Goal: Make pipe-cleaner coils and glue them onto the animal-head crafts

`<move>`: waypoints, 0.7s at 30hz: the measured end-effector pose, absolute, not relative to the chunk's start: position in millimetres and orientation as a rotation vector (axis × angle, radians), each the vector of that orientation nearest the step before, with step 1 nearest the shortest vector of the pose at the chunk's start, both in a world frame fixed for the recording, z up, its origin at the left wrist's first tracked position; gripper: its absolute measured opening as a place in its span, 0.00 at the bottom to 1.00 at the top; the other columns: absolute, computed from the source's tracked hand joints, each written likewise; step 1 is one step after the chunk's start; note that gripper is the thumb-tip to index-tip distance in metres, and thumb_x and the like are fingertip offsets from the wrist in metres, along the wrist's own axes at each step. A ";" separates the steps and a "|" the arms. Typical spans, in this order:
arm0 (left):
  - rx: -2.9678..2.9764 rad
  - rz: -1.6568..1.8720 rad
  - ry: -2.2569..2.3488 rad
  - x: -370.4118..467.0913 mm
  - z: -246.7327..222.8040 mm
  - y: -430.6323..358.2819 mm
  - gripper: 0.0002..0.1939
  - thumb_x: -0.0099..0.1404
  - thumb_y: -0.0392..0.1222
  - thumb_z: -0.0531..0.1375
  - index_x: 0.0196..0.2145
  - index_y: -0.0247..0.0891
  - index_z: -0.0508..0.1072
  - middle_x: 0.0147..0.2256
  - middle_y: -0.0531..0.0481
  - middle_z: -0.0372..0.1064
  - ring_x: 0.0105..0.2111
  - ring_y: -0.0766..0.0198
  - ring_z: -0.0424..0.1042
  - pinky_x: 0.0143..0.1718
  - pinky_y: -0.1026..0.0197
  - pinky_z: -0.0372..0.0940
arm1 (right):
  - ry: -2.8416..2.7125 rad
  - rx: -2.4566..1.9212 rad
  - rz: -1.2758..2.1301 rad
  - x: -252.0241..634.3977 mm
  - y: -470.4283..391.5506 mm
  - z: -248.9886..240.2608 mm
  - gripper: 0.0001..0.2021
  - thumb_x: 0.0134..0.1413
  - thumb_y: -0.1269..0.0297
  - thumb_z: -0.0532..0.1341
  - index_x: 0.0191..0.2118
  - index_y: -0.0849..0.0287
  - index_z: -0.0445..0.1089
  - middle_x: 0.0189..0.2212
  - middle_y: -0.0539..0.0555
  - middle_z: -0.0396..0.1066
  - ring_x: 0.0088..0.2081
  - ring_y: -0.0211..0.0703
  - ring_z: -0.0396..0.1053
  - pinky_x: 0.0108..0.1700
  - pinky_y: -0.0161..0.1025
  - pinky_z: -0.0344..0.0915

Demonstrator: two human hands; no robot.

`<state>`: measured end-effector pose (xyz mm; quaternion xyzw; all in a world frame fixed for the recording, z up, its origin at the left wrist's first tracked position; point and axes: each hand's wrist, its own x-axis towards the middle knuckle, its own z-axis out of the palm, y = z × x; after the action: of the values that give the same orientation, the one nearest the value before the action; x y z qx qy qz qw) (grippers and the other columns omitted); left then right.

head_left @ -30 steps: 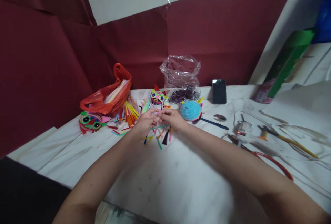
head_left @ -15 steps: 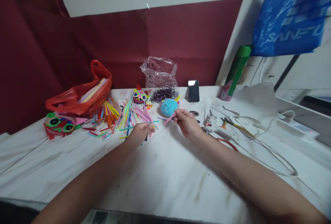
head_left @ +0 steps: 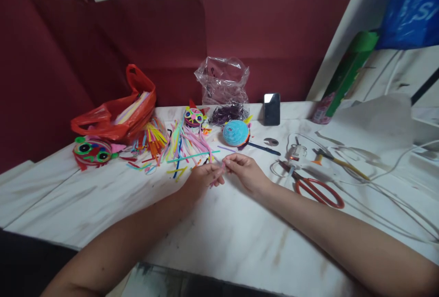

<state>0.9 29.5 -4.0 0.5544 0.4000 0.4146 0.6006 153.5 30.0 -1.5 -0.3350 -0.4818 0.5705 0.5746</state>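
Observation:
Near the middle of the marble table (head_left: 219,237), my left hand (head_left: 206,176) and my right hand (head_left: 242,169) meet, fingertips almost touching. Both pinch a small pink strip (head_left: 222,168), mostly covered by the fingers. Just behind them rests a round blue coiled piece (head_left: 236,133) with yellow and orange parts at its edge. Pastel fuzzy sticks (head_left: 185,144) lie spread behind my left hand, with a green stick (head_left: 194,156) across their front ends. A colourful animal face (head_left: 195,116) stands behind the sticks.
A red bag (head_left: 116,116) and a second animal face (head_left: 94,151) are at the left. At the right lie red-handled scissors (head_left: 318,192), a glue gun (head_left: 297,151), pliers (head_left: 343,165) and cables. A phone (head_left: 271,109) and clear bag (head_left: 224,82) stand at the back.
My hands have come together, and my left hand now also grips the pink strip. The view has shifted, showing the scissors more fully.

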 end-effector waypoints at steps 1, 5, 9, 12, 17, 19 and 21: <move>1.282 0.958 0.922 0.5 -4.3 29.1 0.13 0.50 0.48 0.63 0.25 0.34 0.71 0.19 0.52 0.67 0.20 0.71 0.60 0.24 0.65 0.52 | -1.116 -0.779 1.364 152.8 29.4 -2.4 0.13 0.36 0.56 0.69 0.26 0.59 0.71 0.18 0.46 0.66 0.22 0.34 0.60 0.27 0.35 0.57; 1.265 0.943 0.894 -0.3 -4.8 27.1 0.10 0.51 0.44 0.60 0.22 0.34 0.69 0.19 0.51 0.67 0.19 0.70 0.60 0.24 0.65 0.53 | -1.088 -0.767 1.438 150.3 26.5 -4.2 0.12 0.36 0.58 0.69 0.26 0.58 0.71 0.19 0.47 0.66 0.22 0.34 0.61 0.28 0.35 0.58; 1.266 0.954 0.918 -1.3 -3.0 26.1 0.10 0.51 0.44 0.58 0.20 0.35 0.67 0.18 0.52 0.65 0.19 0.71 0.59 0.24 0.65 0.54 | -1.134 -0.827 1.305 149.3 24.7 -4.7 0.10 0.39 0.58 0.67 0.25 0.58 0.69 0.17 0.47 0.64 0.22 0.35 0.59 0.28 0.36 0.57; 1.234 1.078 0.963 -2.9 -0.7 28.6 0.09 0.51 0.43 0.60 0.21 0.35 0.67 0.18 0.54 0.64 0.19 0.72 0.58 0.23 0.65 0.53 | -1.166 -0.928 1.221 150.1 24.5 -6.3 0.07 0.41 0.61 0.64 0.25 0.59 0.68 0.17 0.46 0.64 0.22 0.34 0.59 0.27 0.35 0.56; 1.105 1.277 0.957 -6.3 2.0 36.2 0.06 0.45 0.37 0.62 0.23 0.35 0.67 0.18 0.56 0.62 0.21 0.71 0.60 0.26 0.66 0.55 | -1.254 -1.129 1.139 148.1 23.2 -16.5 0.03 0.40 0.66 0.59 0.22 0.59 0.66 0.16 0.45 0.61 0.20 0.33 0.56 0.23 0.33 0.52; 1.113 1.286 0.957 -7.6 2.5 37.5 0.07 0.45 0.38 0.63 0.23 0.35 0.68 0.19 0.56 0.62 0.22 0.71 0.61 0.27 0.66 0.55 | -1.279 -1.131 1.129 144.7 20.6 -20.9 0.03 0.40 0.66 0.59 0.22 0.59 0.66 0.16 0.45 0.62 0.19 0.33 0.56 0.23 0.33 0.52; 1.139 1.292 0.947 -8.4 3.1 37.2 0.07 0.46 0.40 0.62 0.23 0.35 0.68 0.20 0.55 0.63 0.22 0.71 0.60 0.27 0.66 0.56 | -1.290 -1.137 1.122 141.5 17.1 -22.5 0.05 0.40 0.65 0.60 0.21 0.59 0.65 0.16 0.45 0.62 0.19 0.33 0.55 0.23 0.33 0.52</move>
<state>-8.4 37.2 3.1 0.4821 0.4010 0.5469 0.5546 141.5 17.1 -22.5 -0.4737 -0.5377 0.4674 0.5178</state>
